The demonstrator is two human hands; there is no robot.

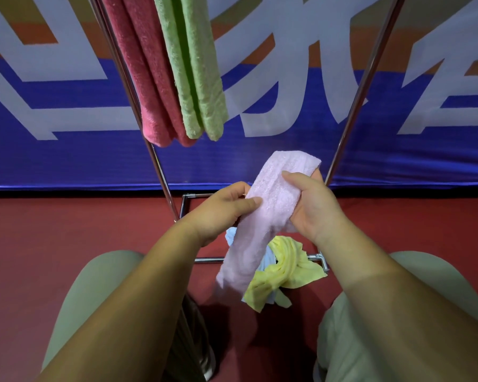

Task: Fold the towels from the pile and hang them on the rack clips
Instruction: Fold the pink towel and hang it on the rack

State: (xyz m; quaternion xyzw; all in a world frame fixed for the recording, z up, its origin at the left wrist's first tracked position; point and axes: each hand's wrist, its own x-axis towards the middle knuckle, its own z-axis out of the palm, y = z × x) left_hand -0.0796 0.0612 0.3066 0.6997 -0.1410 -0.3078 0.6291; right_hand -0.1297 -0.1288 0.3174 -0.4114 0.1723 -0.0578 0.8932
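Red floor (pixel 66 224) and blue banner (pixel 66 161) are showing behind metal rack (pixel 364 86) | left hand (pixel 226 210) is pinching pale pink towel (pixel 271 216) at mid-length | right hand (pixel 312 208) is gripping its upper part, fingers curled round it | yellow towel (pixel 287 268) and light blue towel (pixel 230 235) are lying heaped on floor below | red towel (pixel 146 78) and green towel (pixel 196 73) are hanging above left

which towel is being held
The pale pink towel, gripped by left hand and right hand; red towel and green towel hang above, yellow towel lies below.

Pale pink towel (pixel 271 213), red floor (pixel 66 230)
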